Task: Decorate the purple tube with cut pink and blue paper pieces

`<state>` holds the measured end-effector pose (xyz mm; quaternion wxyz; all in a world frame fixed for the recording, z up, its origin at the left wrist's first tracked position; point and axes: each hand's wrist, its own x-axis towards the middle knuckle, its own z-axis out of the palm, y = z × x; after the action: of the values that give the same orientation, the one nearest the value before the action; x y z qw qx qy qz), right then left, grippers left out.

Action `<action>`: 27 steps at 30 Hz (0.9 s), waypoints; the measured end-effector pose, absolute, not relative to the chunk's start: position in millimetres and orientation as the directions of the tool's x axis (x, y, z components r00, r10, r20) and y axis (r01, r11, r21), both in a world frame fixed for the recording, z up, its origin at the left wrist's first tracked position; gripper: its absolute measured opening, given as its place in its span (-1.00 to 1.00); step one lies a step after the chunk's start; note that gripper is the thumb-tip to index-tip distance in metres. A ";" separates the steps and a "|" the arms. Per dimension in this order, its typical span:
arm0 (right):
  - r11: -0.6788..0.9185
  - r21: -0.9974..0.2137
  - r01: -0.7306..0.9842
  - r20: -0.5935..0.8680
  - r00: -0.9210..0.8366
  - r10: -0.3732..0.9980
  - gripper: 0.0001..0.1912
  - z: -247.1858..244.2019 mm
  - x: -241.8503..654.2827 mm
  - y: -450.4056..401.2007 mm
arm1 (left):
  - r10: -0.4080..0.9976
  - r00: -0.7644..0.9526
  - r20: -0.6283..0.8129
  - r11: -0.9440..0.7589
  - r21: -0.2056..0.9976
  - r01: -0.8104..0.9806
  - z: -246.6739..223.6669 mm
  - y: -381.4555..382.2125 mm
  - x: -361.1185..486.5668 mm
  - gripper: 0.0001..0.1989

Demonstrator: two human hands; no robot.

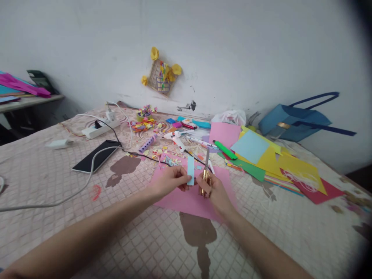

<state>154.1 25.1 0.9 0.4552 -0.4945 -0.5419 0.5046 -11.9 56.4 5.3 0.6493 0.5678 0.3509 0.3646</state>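
Between its thumb and fingers, my left hand (176,178) pinches a narrow light blue paper strip (190,169), which stands upright over the pink sheet (197,203). Just to the right, my right hand (213,190) is closed around gold-handled scissors (205,174), with the blades pointing up and away from me. The scissors are beside the strip and apart from it. Small blue paper scraps lie on the pink sheet behind my hands.
A white glue gun (178,143), a green marker (225,150) and a purple tube (147,143) lie beyond. Coloured papers (273,162) and a blue bag (293,122) are at right. A power strip (101,128), dark tablet (97,157) and cables are at left.
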 end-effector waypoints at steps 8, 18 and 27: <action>-0.013 -0.993 -0.119 -0.009 -0.034 0.999 -0.75 -3.3 159.3 30.3 | 0.842 0.539 0.020 0.006 0.999 -0.047 0.7 49.8 -6.3 -0.84; -0.030 -0.977 -0.212 -0.031 0.003 1.000 -0.77 -5.6 159.2 30.0 | 0.834 0.496 0.242 -0.350 0.927 0.135 -0.3 43.6 -3.0 -0.93; 0.011 -0.991 -0.134 0.012 -0.002 1.000 -0.79 -3.1 158.0 28.1 | 0.842 0.531 0.099 -0.147 0.988 0.050 -6.7 49.0 -3.0 -0.83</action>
<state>158.0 28.1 -3.1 0.5346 -0.4618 -0.4690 0.5301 -3.0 49.0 -6.7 0.5619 0.6705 0.3325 0.3523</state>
